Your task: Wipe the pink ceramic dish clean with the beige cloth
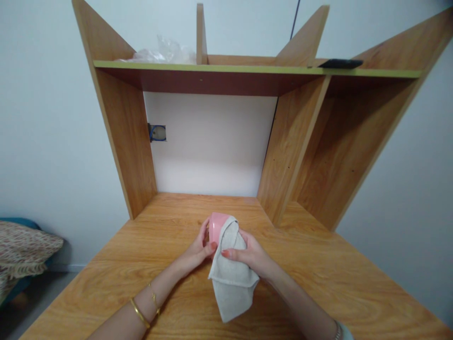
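A glossy pink cup [215, 226] is held above the wooden desktop, near the middle of the view. On its left side, my left hand [201, 246] is closed around it, thumb toward me. My right hand [247, 255] grips a light grey cloth [233, 283] with the thumb on top, and the cloth is pressed over the cup's right side. The lower part of the cloth hangs down toward me in a point. The cloth hides much of the cup, and the right fingers are partly behind it.
The wooden desk [170, 293] carries a shelf unit [247, 70] at its back, with upright dividers. Crumpled clear plastic [163, 53] and a flat black object [341, 63] lie on the shelf. An uncovered wall box [157, 132] shows behind. A patterned fabric [24, 250] drapes over something blue at left.
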